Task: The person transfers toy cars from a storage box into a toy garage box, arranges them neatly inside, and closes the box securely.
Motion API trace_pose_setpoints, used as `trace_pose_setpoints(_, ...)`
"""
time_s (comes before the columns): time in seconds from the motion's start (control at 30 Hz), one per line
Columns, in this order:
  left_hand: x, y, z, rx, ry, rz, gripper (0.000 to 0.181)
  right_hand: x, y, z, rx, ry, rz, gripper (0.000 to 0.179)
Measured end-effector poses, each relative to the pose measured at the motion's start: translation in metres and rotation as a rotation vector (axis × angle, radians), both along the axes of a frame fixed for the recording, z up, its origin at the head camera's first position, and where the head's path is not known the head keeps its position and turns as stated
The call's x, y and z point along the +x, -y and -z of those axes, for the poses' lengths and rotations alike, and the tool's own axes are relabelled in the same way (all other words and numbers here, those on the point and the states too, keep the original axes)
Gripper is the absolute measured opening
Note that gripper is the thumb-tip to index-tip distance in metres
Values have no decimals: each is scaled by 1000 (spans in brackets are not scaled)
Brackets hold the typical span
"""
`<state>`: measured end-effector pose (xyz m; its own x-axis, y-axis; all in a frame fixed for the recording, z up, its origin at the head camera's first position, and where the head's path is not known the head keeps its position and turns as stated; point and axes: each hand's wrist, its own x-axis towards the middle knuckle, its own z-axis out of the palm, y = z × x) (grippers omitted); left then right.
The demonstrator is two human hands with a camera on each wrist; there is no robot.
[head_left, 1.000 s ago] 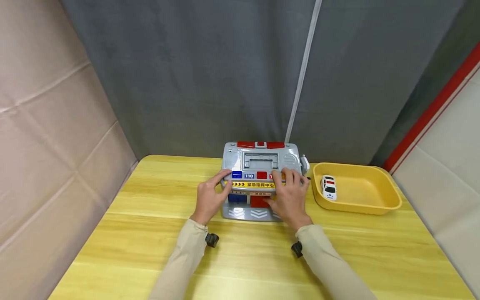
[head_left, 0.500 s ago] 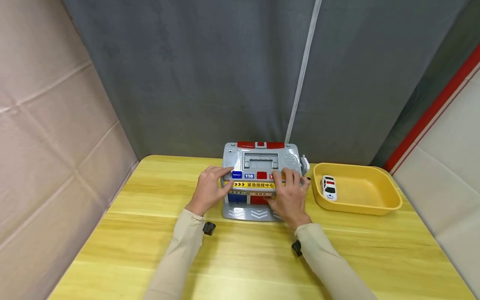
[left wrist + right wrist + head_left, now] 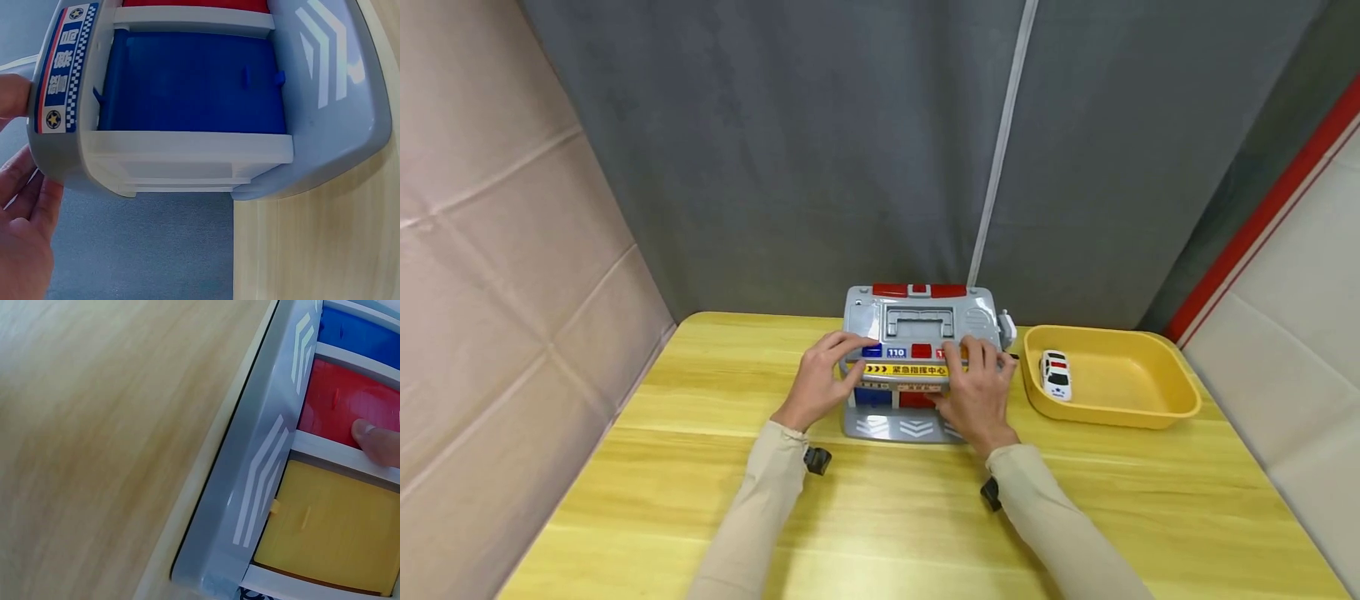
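Running in pale wood grain to a rounded back-left corner, the bench (image 3: 700, 425) carries a glossy, boxy grey plastic toy station (image 3: 920, 323) at mid back edge. Toward the back-right corner sits a shallow yellow tray (image 3: 1123, 375). Between both hands lies the station: the left grip (image 3: 816, 387) pinches its upper front-left corner; the right grip (image 3: 979, 396) clasps its upper front edge, thumb against a smooth red door (image 3: 331, 403). A small white car (image 3: 1056, 375) lies inside the tray's left wall.

I look forward and down on the toy (image 3: 917, 362) from the head; close wrist views share its blue door (image 3: 200, 81).
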<state>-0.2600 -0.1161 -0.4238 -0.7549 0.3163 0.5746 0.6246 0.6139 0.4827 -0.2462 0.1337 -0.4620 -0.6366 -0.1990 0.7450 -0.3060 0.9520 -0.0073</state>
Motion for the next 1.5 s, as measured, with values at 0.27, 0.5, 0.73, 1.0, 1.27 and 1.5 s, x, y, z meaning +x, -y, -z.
trace_pose_setpoints(0.27, 0, 1, 3, 32, 2, 5, 27, -2, 3, 0, -3, 2, 12, 79)
trace_pose_setpoints(0.5, 1, 1, 5, 36, 32, 5, 28, 0, 1, 1, -1, 36, 29, 81)
trace_pose_setpoints(0.73, 3, 0, 6, 53, 32, 10, 27, 1, 0, -1, -27, 57, 14, 82)
trace_pose_setpoints(1.0, 2, 1, 9, 87, 53, 28, 27, 3, -1, -4, -39, 106, -1, 85)
trace_pose_setpoints(1.27, 3, 1, 9, 80, 53, 46, 27, 7, -4, -7, -51, 138, -32, 87)
trace_pose_setpoints(1.5, 5, 0, 8, 63, 70, 58, 28, 9, -6, -7, -55, 139, -28, 86)
